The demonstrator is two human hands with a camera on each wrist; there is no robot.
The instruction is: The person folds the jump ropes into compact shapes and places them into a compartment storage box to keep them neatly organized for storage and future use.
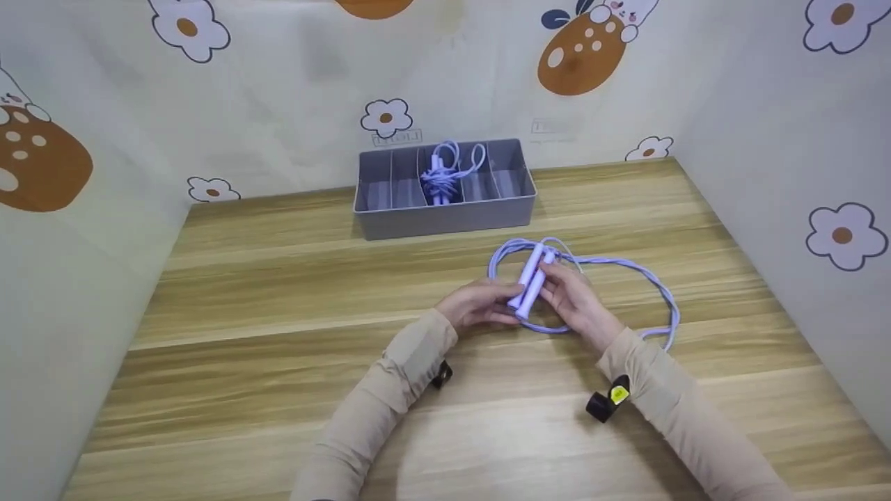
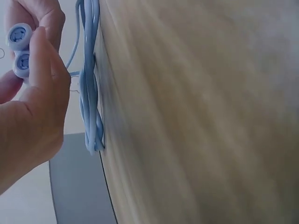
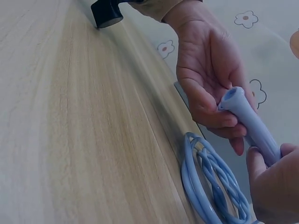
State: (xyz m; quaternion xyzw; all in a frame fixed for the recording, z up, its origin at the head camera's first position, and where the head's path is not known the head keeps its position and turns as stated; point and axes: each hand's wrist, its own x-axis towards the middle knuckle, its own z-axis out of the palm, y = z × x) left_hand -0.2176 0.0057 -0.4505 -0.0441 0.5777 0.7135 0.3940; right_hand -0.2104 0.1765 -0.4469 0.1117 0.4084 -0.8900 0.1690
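Two pale purple handles of a jump rope [image 1: 531,282] lie side by side between my hands, above the table. My left hand [image 1: 480,303] holds them near their flared lower ends, thumb on top and fingers beneath. Higher up, my right hand [image 1: 572,298] pinches the handles from the right side. In the left wrist view the round hollow ends of both handles [image 2: 19,37] face the camera. The rope's cord [image 1: 630,264] lies in loose loops on the table behind, under and right of the handles.
At the back of the table [image 1: 264,292] stands a grey divided box [image 1: 445,221]. A wound purple jump rope [image 1: 441,179] sits in its middle compartment, a loop leaning over to the right. Patterned sheeting [image 1: 292,90] encloses the back and sides. Each sleeve carries a black wrist camera [image 1: 608,399].
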